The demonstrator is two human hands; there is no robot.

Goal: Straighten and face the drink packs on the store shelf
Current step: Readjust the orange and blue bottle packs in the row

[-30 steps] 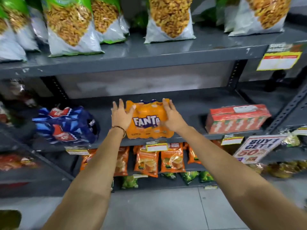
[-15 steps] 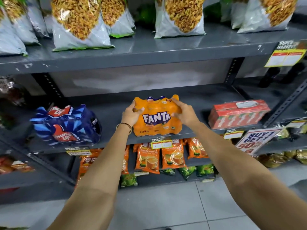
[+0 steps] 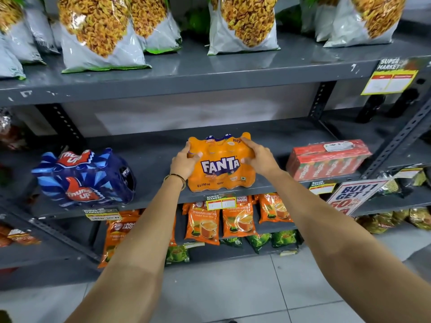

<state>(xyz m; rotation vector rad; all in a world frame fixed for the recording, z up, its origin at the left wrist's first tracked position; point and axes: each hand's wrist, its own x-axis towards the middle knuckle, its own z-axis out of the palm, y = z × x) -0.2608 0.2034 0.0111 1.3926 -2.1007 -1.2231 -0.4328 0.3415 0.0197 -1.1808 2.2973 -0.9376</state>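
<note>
An orange Fanta multipack (image 3: 220,173) stands at the front edge of the grey middle shelf (image 3: 154,159), its label facing me. My left hand (image 3: 184,160) grips its upper left side and my right hand (image 3: 257,157) grips its upper right side. To the left on the same shelf sits a blue Thums Up multipack (image 3: 85,177), turned slightly askew. On the right lies a red pack of juice cartons (image 3: 326,159), angled with its right end farther back.
Large snack bags (image 3: 100,31) line the top shelf (image 3: 186,73). Orange tea pouches (image 3: 201,223) and green packets fill the lower shelf. A "Buy 1 Get 1" sign (image 3: 352,195) hangs at the right. Slotted steel uprights (image 3: 396,145) frame the bay. Tiled floor lies below.
My hands went from flat against the Fanta pack's sides to gripping its upper corners. The pack now stands squarer with its label toward me, and my view has shifted a little.
</note>
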